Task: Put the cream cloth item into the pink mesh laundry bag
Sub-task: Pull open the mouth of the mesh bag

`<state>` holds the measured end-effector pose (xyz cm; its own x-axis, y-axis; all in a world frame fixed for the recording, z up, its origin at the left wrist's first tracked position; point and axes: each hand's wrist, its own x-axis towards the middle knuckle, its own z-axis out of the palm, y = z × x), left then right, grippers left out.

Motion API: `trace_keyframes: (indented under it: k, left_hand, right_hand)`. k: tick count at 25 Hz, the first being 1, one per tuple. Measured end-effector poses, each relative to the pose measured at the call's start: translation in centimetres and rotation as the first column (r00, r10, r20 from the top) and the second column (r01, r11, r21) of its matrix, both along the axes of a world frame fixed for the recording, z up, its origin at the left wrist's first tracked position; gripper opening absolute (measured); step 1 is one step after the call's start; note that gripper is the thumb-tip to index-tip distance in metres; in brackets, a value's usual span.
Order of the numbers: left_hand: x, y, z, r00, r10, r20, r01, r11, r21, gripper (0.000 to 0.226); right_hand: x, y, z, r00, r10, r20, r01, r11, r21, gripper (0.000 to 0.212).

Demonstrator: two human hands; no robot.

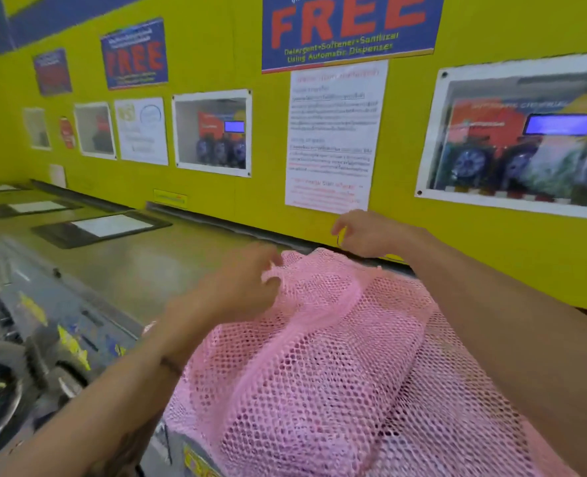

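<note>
Wall (216, 39), bright yellow, spans the back of the view and carries blue posters (350, 25) reading "FREE", a white notice sheet (333, 139) of small print, and framed photos (522, 139) of machines. Countertop (168, 259), grey-green and glossy, runs along the wall's foot, with flat dark-framed panels (99, 228) set into it at left. Washing machine fronts (26, 339) with round doors sit below the counter edge at left, blurred.

Pink mesh bag (336, 356), bulging, lies on the counter between the two forearms, its far end near the wall. Contents show only as dark and pale shapes through the mesh; the cream cloth cannot be made out.

Left hand (240, 284) pinches a gathered fold of mesh at the bag's far end. Right hand (367, 235) is raised just above the bag by the wall, fingers curled round a thin dark loop (339, 239), apparently a cord.
</note>
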<state>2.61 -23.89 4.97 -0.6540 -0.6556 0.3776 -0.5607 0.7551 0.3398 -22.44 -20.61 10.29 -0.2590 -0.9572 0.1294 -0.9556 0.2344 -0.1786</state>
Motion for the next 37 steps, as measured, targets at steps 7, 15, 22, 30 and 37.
trace_keyframes:
  k: [7,15,22,30,37]
  left_hand:
    - [-4.8,-1.8,-2.4,0.87,-0.208,0.448,0.117,0.968,0.223,0.053]
    - [-5.0,-3.8,-2.3,0.992,-0.092,0.085,0.083,0.991,0.104,0.019]
    - [-2.7,-6.3,-2.2,0.95,0.198,0.243,-0.225,0.97,0.088,0.033]
    - [-1.7,-5.8,0.2,0.937,0.202,-0.285,-0.198,0.979,0.044,0.02]
    - [-1.8,-5.3,1.2,0.98,0.117,-0.162,-0.096,0.986,0.134,0.021]
  right_hand:
    - [-4.1,7.1,-0.4,0.95,-0.263,-0.167,0.304,0.898,0.316,0.009]
    - [-5.6,8.9,-5.1,0.926,-0.351,-0.143,0.376,0.898,0.228,0.018]
    - [-3.9,7.5,-3.5,0.94,-0.335,-0.06,0.334,0.942,-0.021,0.026]
    - [-0.5,3.7,-4.9,0.977,-0.185,-0.108,0.169,0.975,-0.141,0.017]
    - [-1.9,6.1,-4.8,0.989,-0.107,0.103,0.095,0.989,0.116,0.056]
